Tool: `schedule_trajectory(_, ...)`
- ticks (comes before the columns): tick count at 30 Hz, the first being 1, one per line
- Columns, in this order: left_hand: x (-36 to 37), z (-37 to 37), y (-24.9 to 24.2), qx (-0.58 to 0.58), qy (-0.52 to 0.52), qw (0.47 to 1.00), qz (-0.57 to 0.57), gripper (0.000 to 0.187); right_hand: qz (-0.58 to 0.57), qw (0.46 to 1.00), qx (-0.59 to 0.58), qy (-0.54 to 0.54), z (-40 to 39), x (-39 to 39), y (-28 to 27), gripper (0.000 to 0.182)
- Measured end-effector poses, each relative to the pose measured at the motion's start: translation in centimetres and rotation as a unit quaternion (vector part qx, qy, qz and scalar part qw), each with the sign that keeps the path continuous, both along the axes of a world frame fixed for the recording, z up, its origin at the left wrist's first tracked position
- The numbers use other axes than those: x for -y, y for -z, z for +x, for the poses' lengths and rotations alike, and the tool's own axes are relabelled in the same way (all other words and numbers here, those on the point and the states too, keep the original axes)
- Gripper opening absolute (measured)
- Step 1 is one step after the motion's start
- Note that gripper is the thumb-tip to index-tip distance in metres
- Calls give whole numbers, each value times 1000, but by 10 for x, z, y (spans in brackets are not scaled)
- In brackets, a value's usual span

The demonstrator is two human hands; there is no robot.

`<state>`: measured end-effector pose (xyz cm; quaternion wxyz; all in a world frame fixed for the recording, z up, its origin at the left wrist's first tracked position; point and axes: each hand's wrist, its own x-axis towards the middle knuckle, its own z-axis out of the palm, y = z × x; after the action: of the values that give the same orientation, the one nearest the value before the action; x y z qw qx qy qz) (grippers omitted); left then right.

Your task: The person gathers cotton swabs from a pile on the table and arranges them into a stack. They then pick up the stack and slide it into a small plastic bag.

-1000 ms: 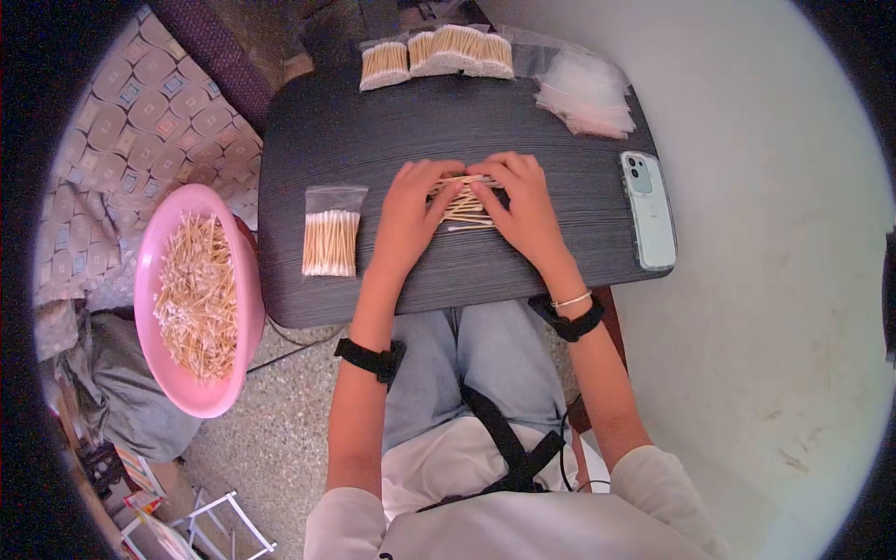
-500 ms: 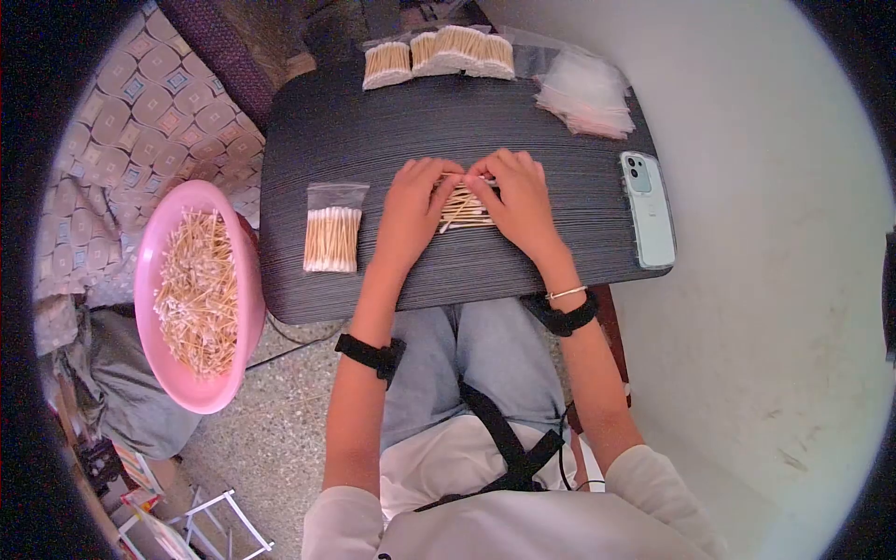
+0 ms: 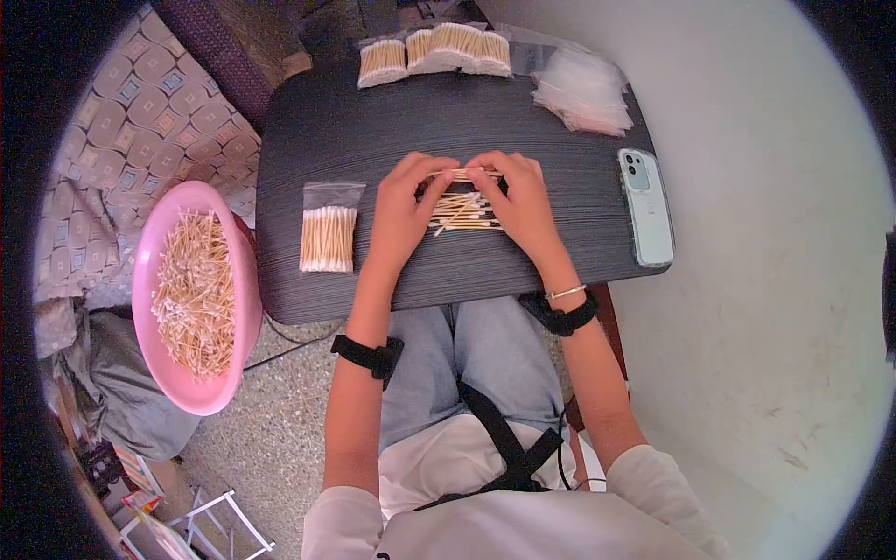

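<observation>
Between the fingertips and thumbs of both hands is a small bunch of cotton swabs, held sideways. My left hand is closed on its left end, and my right hand pinches the right end. Just below on the dark table lies a loose pile of cotton swabs, some crossing at angles. A clear zip bag of cotton swabs lies flat to the left of my left hand, its swabs lined up lengthwise.
Several filled swab bags line the far edge of the table. A stack of clear bags lies at the back right, with a phone at the right edge. A pink basin full of loose swabs stands at left, beside the table.
My hands have lifted a bunch of swabs slightly away from the pile, and more of the loose pile now shows beneath them. The bags, phone and basin stay in place.
</observation>
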<state>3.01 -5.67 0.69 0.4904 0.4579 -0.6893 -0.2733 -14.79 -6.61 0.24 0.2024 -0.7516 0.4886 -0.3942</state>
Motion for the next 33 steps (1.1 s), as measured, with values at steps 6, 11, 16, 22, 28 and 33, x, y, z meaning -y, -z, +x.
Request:
schedule_trajectory(6, 0, -1, 0, -4, 2, 1000, 9, 15, -5, 1000, -7, -4, 1, 0, -3, 16)
schedule_trajectory(11, 0, -2, 1, 11, 2, 1000, 14, 15, -29, 1000, -3, 6, 2, 1, -2, 17)
schedule_trajectory(16, 1, -1, 3, 63, -15, 997, -29, 15, -38, 999, -20, 19, 3, 1, 0, 19)
schedule_trajectory(22, -2, -1, 1, -24, -39, 998, 37, 16, -32, 999, 0, 8, 3, 1, -4, 22)
schedule_trajectory(28, -3, -1, -4, -23, -41, 998, 42, 15, 1, 1000, 29, -6, 0, 0, -3, 23)
schedule_trajectory(33, 0, -3, -2, 36, -48, 997, -38, 15, -7, 999, 38, 10, 0, 3, 2, 19)
